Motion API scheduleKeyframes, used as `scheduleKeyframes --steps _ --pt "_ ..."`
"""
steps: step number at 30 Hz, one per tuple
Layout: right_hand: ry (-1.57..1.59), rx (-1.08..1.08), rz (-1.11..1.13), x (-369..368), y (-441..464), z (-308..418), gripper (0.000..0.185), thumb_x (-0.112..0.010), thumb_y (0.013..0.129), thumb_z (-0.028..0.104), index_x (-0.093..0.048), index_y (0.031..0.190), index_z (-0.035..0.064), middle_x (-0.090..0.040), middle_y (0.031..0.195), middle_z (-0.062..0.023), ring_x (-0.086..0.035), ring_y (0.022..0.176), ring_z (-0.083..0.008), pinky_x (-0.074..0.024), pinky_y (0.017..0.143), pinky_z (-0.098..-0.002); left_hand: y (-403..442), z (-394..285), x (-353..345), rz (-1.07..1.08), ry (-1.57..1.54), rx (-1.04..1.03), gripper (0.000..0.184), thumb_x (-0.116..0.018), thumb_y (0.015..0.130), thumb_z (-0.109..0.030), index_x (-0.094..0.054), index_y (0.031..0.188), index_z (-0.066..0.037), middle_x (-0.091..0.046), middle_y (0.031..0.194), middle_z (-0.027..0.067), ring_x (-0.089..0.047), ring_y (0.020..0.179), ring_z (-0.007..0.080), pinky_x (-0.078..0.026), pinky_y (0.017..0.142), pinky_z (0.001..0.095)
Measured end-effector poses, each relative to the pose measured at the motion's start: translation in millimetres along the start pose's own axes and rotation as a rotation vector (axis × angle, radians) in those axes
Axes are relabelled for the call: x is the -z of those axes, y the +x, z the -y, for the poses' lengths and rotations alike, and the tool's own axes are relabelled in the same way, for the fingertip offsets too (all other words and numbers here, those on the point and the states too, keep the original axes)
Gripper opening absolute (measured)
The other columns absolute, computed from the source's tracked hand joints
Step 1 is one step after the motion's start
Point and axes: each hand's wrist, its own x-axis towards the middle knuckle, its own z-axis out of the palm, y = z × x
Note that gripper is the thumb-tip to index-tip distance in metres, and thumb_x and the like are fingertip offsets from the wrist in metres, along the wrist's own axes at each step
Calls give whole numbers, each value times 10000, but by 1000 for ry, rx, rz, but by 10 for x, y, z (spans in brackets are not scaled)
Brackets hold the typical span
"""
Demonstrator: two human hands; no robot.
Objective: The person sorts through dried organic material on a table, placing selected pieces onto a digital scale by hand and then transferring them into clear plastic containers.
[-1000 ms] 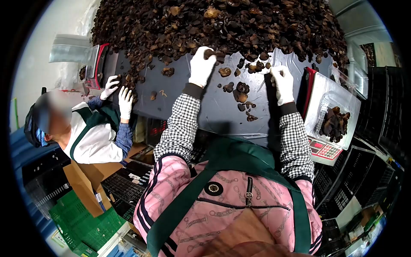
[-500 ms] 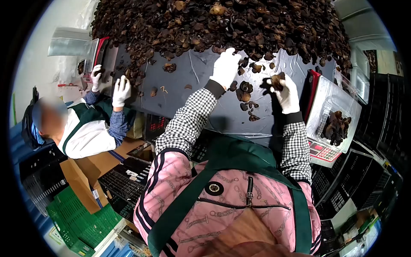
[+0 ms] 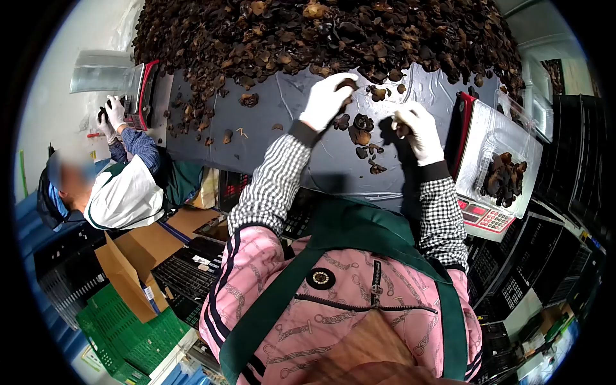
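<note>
Both my hands wear white gloves. My left hand (image 3: 327, 102) is closed over the dark sheet near the front of the heap, with a dark wood ear mushroom (image 3: 348, 83) at its fingertips. My right hand (image 3: 420, 133), held above the sheet, pinches another brown wood ear mushroom (image 3: 403, 130), partly hidden by the fingers. Between and below the hands lie several loose wood ear mushrooms (image 3: 361, 136) in a small cluster. The large heap of wood ear mushrooms (image 3: 308, 38) spreads across the far side.
At my right stands a scale (image 3: 484, 219) bearing a clear plastic tub (image 3: 481, 183) with wood ear mushrooms. Black crates (image 3: 513, 269) stand beyond it. A co-worker (image 3: 125, 196) at the left works by another scale (image 3: 146, 96). A cardboard box (image 3: 131, 269) and green crate (image 3: 131, 333) lie lower left.
My left hand has drawn slightly left, and a mushroom now shows in its fingers. My right hand has shifted a little up and left. The co-worker's hands have moved left together beside their scale.
</note>
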Motion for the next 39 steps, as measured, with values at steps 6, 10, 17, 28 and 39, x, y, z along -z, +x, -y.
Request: scheduleKeyframes --steps 6,10,17,28,39 --pt "-1024 249 -84 -618 198 -200 378 -755 829 318 -682 1063 31 -671 890 -126 -657 856 -268 -523 806 -357 -491 329 479 34 -1023 335 276 -566 1000 -149 -546 1261 -59 -651 1218 163 -672 1021 273 -541 747 327" --pt "-1216 333 -36 -557 462 -548 265 -676 861 290 -659 904 28 -659 864 -166 -639 905 -356 -509 822 -443 -646 301 507 19 -1194 347 357 -480 1048 -369 -556 1239 -77 -639 1250 187 -672 981 286 -526 693 331" --pt "-212 -5 -165 -315 165 -168 171 -667 932 186 -697 935 18 -644 722 -34 -564 584 -104 -441 543 -238 -605 537 -56 -245 339 -313 236 -655 889 -184 -696 1102 -90 -671 1061 121 -653 898 289 -539 830 359" --pt "-26 -100 -340 86 -956 -297 107 -538 1015 137 -588 1012 42 -656 819 -94 -681 627 -169 -446 431 -229 -804 289 -371 246 875 -518 756 -740 764 -562 -551 1414 -225 -427 1501 177 -409 1333 421 -347 1068 550" --pt "768 -241 -170 -105 -1031 -281 251 -563 999 247 -651 1088 29 -513 781 -26 -479 691 -166 -334 526 -258 -535 383 -367 532 778 -643 322 -729 805 -191 -585 1077 -99 -573 1144 112 -544 1057 316 -500 893 397"
